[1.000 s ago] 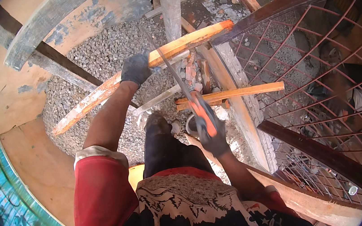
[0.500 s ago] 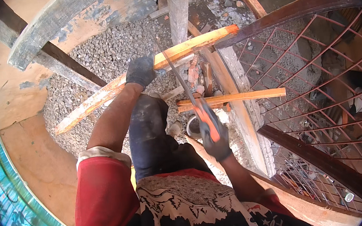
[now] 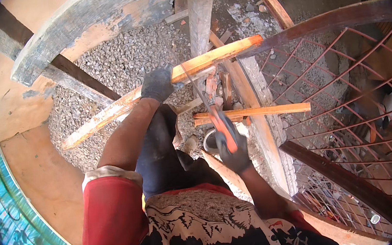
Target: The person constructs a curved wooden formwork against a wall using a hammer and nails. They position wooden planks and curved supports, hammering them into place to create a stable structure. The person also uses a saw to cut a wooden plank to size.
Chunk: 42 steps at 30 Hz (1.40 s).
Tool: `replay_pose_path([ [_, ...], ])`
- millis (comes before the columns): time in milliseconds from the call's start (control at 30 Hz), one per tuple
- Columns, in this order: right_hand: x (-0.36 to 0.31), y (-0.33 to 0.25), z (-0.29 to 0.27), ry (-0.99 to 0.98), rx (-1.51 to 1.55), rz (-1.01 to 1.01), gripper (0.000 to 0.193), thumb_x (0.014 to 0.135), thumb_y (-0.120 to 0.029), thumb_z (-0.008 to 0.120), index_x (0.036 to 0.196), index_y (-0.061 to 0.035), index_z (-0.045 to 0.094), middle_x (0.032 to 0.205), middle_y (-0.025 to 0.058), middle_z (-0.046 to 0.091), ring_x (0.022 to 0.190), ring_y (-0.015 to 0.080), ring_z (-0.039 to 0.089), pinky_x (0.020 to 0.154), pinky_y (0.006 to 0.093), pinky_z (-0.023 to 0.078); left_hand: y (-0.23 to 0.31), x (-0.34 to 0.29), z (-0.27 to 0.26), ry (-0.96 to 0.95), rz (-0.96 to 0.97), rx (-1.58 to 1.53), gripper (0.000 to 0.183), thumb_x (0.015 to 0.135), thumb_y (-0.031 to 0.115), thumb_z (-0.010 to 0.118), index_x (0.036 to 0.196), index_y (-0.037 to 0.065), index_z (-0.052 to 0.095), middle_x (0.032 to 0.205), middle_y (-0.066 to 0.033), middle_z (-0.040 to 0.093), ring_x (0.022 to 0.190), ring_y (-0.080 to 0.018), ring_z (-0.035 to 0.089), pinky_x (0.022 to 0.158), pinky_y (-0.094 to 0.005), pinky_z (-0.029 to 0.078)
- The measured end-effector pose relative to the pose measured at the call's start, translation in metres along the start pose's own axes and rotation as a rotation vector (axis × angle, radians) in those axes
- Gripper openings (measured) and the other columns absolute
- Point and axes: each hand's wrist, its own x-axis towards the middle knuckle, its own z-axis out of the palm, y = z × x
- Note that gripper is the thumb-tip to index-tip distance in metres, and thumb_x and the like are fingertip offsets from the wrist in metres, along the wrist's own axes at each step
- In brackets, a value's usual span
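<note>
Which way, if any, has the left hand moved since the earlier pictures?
No, not noticeably: judged against the grey post, the left hand keeps about its place on the plank.

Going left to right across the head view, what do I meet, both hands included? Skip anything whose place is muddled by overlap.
Teal panel, red left sleeve, left hand, right hand, lower dark rail.
</note>
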Motion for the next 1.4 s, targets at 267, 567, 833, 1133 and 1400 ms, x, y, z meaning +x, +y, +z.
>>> replay_pose_path([
  [267,0.051,0.02,0.016,0.092,0.121,0.018,0.039,0.106,-0.008,0.049,0.141,0.0009,0.061,0.146,0.0195,0.062,0.132,0.0391,0.061,0.105,0.0452,0.052,0.003,0.002,0.003,-0.047,-0.044,-0.024,0.055,0.083,0.051,0.082,0.118,0.011,0.066,0.099,-0.013,0.075,0.096,-0.0336,0.074,0.083,-0.0482,0.056],
  [567,-0.077,-0.019,-0.023,-0.124,0.042,0.228,0.057,0.098,0.004,0.046,0.154,0.0016,0.046,0.152,0.0195,0.058,0.138,0.0363,0.059,0.108,0.0399,0.051,0.002,-0.002,0.004,0.001,0.001,-0.007,0.051,0.084,0.048,0.081,0.119,0.013,0.067,0.097,-0.0136,0.076,0.096,-0.0337,0.074,0.082,-0.0485,0.058],
  [833,0.109,0.039,0.059,0.224,-0.085,-0.096,0.038,0.101,-0.016,0.061,0.136,-0.0017,0.062,0.125,0.0227,0.07,0.105,0.0395,0.069,0.085,0.044,0.057,-0.001,0.002,0.003,-0.057,-0.041,-0.023,0.04,0.081,0.032,0.08,0.113,0.012,0.067,0.093,-0.0181,0.076,0.09,-0.0389,0.074,0.079,-0.0524,0.058],
  [1133,-0.078,-0.007,-0.03,-0.137,0.06,0.224,0.048,0.105,-0.005,0.037,0.149,0.0045,0.052,0.151,0.0219,0.058,0.142,0.034,0.055,0.112,0.0389,0.048,0.002,-0.011,0.003,-0.019,-0.029,-0.037,0.044,0.083,0.035,0.079,0.118,0.012,0.064,0.098,-0.0156,0.075,0.093,-0.0364,0.074,0.08,-0.0506,0.057],
  [1400,0.091,0.01,0.047,0.133,0.122,-0.06,0.047,0.104,-0.011,0.053,0.149,0.0028,0.05,0.145,0.021,0.063,0.127,0.0374,0.065,0.104,0.0405,0.053,-0.005,-0.003,0.006,-0.064,-0.028,-0.012,0.037,0.083,0.028,0.077,0.114,0.013,0.063,0.091,-0.0164,0.075,0.088,-0.0382,0.074,0.077,-0.0523,0.057],
])
